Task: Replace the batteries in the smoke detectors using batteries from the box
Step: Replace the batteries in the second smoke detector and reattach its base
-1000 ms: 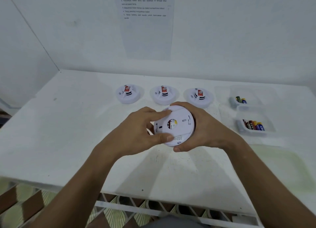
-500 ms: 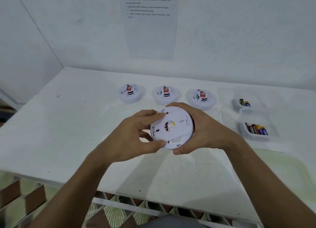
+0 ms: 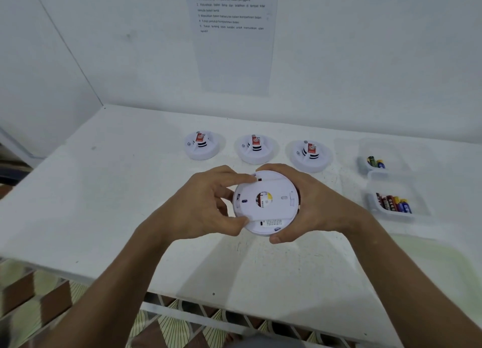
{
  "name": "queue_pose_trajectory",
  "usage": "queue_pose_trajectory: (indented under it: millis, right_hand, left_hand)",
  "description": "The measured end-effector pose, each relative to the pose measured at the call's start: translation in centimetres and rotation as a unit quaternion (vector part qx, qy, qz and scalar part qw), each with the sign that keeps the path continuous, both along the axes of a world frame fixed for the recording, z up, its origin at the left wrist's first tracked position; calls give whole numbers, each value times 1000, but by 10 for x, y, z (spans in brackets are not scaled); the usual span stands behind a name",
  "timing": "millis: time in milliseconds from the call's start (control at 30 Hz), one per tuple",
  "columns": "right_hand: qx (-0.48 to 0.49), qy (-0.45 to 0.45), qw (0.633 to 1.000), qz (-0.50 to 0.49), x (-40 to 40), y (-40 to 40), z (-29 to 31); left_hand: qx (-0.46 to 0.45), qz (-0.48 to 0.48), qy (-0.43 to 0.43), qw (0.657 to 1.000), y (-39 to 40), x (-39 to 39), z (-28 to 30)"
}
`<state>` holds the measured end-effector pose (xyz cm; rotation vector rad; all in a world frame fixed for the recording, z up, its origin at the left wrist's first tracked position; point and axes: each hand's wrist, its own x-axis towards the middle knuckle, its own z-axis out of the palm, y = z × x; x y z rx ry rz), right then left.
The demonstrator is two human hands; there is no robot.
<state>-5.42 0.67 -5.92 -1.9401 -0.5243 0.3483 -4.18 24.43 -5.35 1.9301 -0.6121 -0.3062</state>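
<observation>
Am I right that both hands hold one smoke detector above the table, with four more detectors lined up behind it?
Not quite: the head view shows three detectors behind, not four. Both the left hand and right hand do hold one smoke detector.

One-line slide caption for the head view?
Both hands, left and right, grip an upturned smoke detector above the table.

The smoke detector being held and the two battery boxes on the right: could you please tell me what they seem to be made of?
Smoke detector: apparently moulded white plastic, matt, judging by its slots and thin rim. Near battery box and far battery box: probably clear, slightly cloudy plastic, since the table shows through their walls.
</observation>
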Motion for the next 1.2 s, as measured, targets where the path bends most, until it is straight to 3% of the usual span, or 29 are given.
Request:
queue_pose_trajectory:
  millis: [200,367,467,567,667,767,867,1033,1200]
  right_hand:
    - [-14,-9,1000,8,0,1,-5]
    - [-127,-95,987,-23,1,8,-15]
    - [-177,-116,977,-15,1,10,-19]
    - [-123,-81,989,-16,2,11,-21]
    - [-22,-44,998,-39,1,12,-22]
    - [72,-18,996,-53,-1,11,-25]
    - [121,21,990,-62,-1,15,-30]
    - [139,58,987,-47,-4,18,-30]
    - [73,13,996,-41,-4,16,-29]
  left_hand:
    - [0,12,16,1000,6,-5,-3]
    - [14,22,-15,1000,6,-3,-4]
    - [-140,6,57,989,9,-6,-1]
    - [-192,39,70,978,11,-9,-6]
    - [-86,79,16,993,11,-12,-19]
    - [21,59,11,998,9,-14,-21]
    - [28,9,30,999,2,-14,-15]
    - [-41,15,55,998,1,-13,-10]
    - [-36,19,49,998,2,-14,-9]
